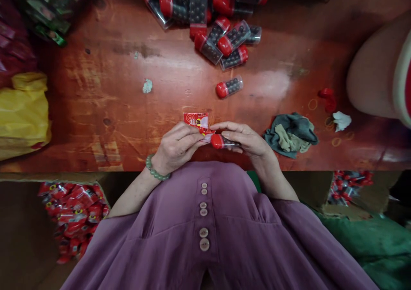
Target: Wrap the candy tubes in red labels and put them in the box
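Near the table's front edge, my left hand (180,142) pinches a small red printed packet (192,118), with part of it hidden by the fingers. My right hand (245,139) is closed around a clear capsule-shaped container (217,142) with a red cap and dark balls inside. The capsule lies on its side, its red cap pointing left toward the packet. Cap and packet are close together; whether they touch I cannot tell. Farther up the table, a single similar capsule (229,87) lies on its side.
A pile of capsules (236,37) lies at the back. Right of my hands are a crumpled grey-green cloth (290,136), a white scrap (341,121) and a large pale bucket (369,76). Yellow bag (24,114) stands left. Below the edge, boxes hold red packets (77,213) and capped containers (348,187).
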